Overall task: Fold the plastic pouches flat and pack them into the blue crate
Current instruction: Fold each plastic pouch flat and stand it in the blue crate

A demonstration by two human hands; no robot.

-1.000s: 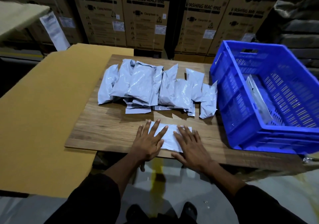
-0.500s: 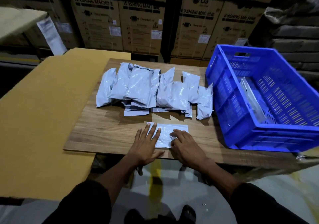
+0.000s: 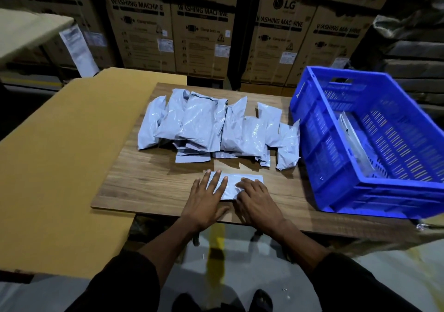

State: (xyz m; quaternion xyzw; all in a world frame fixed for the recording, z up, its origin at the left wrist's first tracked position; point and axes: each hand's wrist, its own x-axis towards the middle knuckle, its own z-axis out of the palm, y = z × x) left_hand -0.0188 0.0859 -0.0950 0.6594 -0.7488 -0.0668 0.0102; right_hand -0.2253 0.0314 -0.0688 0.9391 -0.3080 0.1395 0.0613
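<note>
Pressing a folded pouch flat, left hand lies spread, right hand curled, neither gripping. Thin, slippery film; probably best pinched along its folded edge

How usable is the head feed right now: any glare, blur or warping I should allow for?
Head view: dim overall, corners dark; soft glare on the pouch pile; wide-angle warping bows the blue crate; both hands, left hand and right hand, look sharp on the flattened pouch.

Stacked cardboard cartons: "LG" logo, "WASHING MACHINE" print.
</note>
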